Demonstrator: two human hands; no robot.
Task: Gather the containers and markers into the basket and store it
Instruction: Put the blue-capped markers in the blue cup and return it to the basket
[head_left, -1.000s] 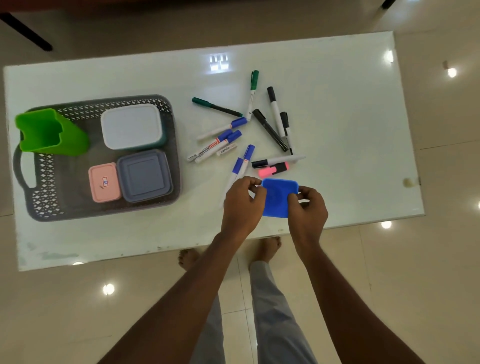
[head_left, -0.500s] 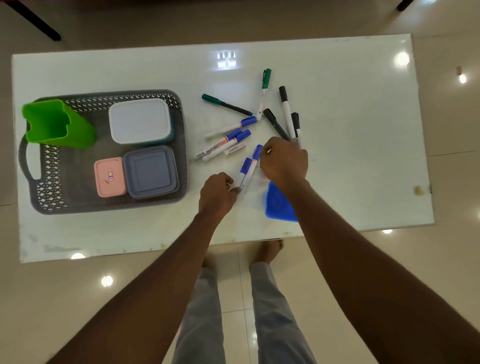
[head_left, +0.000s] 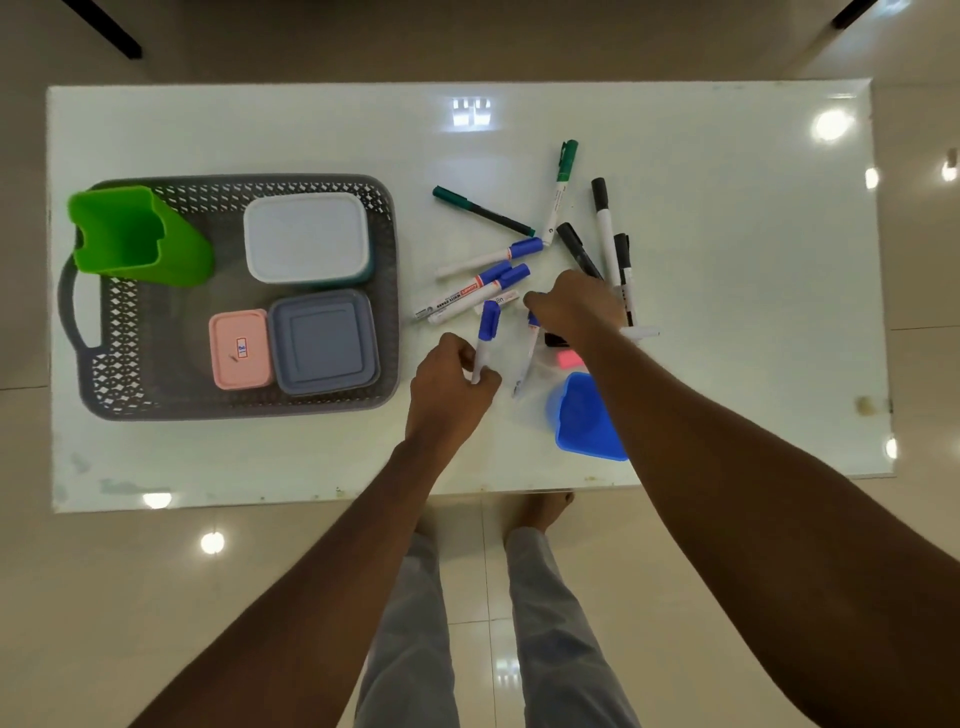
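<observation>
Evidently gathering for the basket (head_left: 388, 244), the left hand (head_left: 451, 387) pinches a blue-capped marker (head_left: 487, 332); the right hand (head_left: 576, 307) hides its own grip.

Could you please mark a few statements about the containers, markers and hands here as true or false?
1. The left hand holds a blue-capped marker. True.
2. The blue container sits in the basket. False: the blue container stands on the table, outside the basket, by the right forearm.
3. The pink container lies in the basket beside the grey container. True.
4. All the markers are already in the basket. False: the other markers lie loose on the table, right of the basket.
</observation>
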